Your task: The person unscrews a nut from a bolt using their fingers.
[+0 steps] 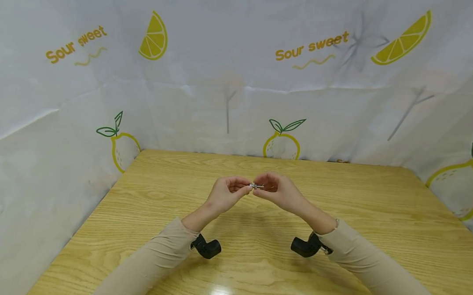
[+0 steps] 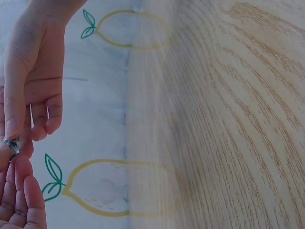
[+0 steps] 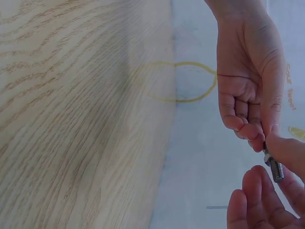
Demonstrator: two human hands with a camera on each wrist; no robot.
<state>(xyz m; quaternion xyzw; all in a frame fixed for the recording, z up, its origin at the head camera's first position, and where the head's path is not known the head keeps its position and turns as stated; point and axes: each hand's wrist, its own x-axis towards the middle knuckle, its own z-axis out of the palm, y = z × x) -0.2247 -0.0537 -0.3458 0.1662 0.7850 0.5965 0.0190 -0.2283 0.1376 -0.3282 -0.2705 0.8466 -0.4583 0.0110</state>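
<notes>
A small silver bolt (image 1: 256, 186) is held in the air over the middle of the wooden table (image 1: 356, 214), between both hands. My left hand (image 1: 245, 190) pinches its thicker left end with thumb and forefinger. My right hand (image 1: 259, 191) pinches the other end, its fingers curled. In the right wrist view the bolt's threaded tip (image 3: 275, 168) sticks out below the right hand (image 3: 248, 71), with the left hand's fingers (image 3: 257, 200) just under it. In the left wrist view a bit of the metal (image 2: 12, 143) shows between the left hand (image 2: 33, 71) and the right hand's fingertips (image 2: 21, 200).
A white cloth with lemon prints (image 1: 239, 77) closes off the table at the back and on both sides. Black wrist cameras (image 1: 206, 247) (image 1: 306, 246) hang under both forearms, just above the tabletop.
</notes>
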